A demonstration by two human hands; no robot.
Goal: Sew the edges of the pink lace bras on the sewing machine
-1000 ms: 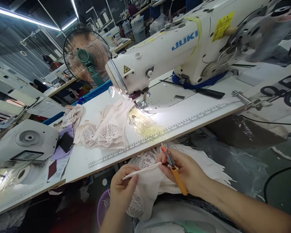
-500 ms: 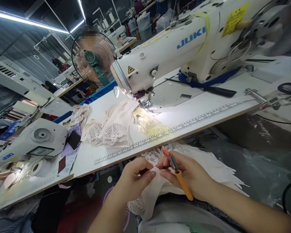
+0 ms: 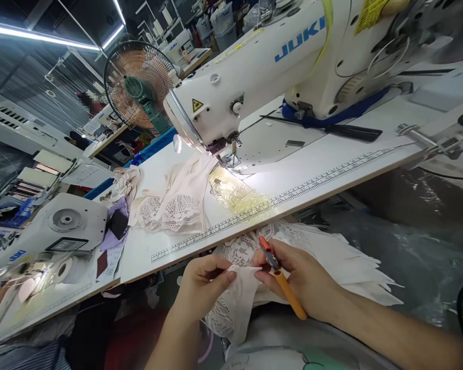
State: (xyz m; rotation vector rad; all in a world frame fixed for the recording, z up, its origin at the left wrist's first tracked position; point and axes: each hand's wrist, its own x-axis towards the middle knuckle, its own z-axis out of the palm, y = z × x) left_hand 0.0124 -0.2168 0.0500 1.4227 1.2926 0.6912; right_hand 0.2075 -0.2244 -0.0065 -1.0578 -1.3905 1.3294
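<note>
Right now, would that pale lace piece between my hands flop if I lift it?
Probably floppy: the lace piece sags below the left hand and right hand pinching it. Likely light, being thin openwork. It may snag on the orange-handled snips.

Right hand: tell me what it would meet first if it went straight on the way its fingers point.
Its fingers point left. The right hand, gripping the orange-handled cutter, touches the pale fabric piece at its fingertips, so that comes first; just beyond, seemingly at the same depth, are the fingertips of the left hand.

Lace pieces [image 3: 173, 210] on table [image 3: 332, 154], left of needle [image 3: 231, 154]
</note>
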